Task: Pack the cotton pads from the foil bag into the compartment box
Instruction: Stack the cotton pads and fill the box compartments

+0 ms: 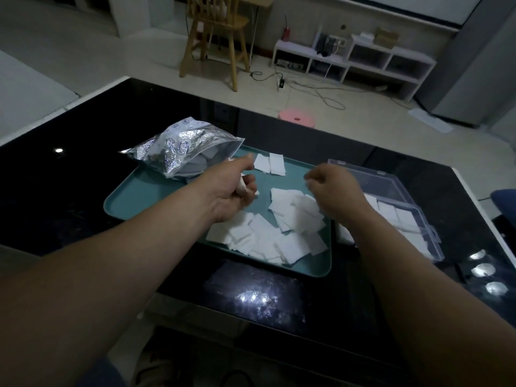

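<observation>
A silver foil bag point(178, 146) lies open at the back left of a teal tray point(134, 196). Several white cotton pads point(268, 236) are piled on the tray's near right part, and two more pads point(269, 162) lie at its far edge. My left hand point(237, 188) hovers over the tray's middle with its fingers curled round a small bunch of pads. My right hand point(335, 191) hangs above the pile with curled fingers; a bit of white shows at its fingertips. The clear compartment box point(396, 208) stands open to the right of the tray, with pads in its compartments.
The tray and box rest on a glossy black table point(69, 174) whose far edge runs behind them. Beyond it are a pink stool point(297, 117), a wooden chair point(215, 37) and a low white shelf point(363, 60).
</observation>
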The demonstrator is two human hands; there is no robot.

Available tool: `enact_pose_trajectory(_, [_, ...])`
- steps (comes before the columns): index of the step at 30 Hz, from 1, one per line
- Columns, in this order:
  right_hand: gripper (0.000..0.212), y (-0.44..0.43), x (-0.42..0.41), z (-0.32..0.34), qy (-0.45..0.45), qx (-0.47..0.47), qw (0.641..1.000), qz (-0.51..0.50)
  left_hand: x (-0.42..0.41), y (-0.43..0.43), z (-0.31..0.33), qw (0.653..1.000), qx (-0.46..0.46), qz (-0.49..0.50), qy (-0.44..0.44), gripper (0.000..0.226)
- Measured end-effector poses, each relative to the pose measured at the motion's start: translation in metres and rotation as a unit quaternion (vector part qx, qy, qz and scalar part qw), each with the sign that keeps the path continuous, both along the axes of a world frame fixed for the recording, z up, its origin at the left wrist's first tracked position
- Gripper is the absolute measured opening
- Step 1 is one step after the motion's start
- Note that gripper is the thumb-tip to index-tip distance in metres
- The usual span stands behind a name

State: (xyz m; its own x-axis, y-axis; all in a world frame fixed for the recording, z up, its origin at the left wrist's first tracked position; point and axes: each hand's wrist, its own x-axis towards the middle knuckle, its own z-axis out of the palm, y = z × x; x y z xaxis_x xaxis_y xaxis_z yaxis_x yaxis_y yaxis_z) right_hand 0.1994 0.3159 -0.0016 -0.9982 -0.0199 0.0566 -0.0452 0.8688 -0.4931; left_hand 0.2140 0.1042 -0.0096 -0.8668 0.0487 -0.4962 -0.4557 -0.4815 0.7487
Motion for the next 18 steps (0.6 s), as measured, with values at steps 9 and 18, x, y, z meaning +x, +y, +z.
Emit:
enact_pose_trajectory(9, [0.057,-0.004,-0.001,-0.02,-0.101,0.174,0.978,0.057,0.002,0.009,-0.003,0.998,-0.04,-0.05,-0.014,0.015])
enact_pose_trajectory(18, [0.016,-0.005,0.003,-0.026,-0.026,0.214,0.976,0.038,0.011,0.014,-0.001,0.996,-0.068,-0.056,-0.011,0.021])
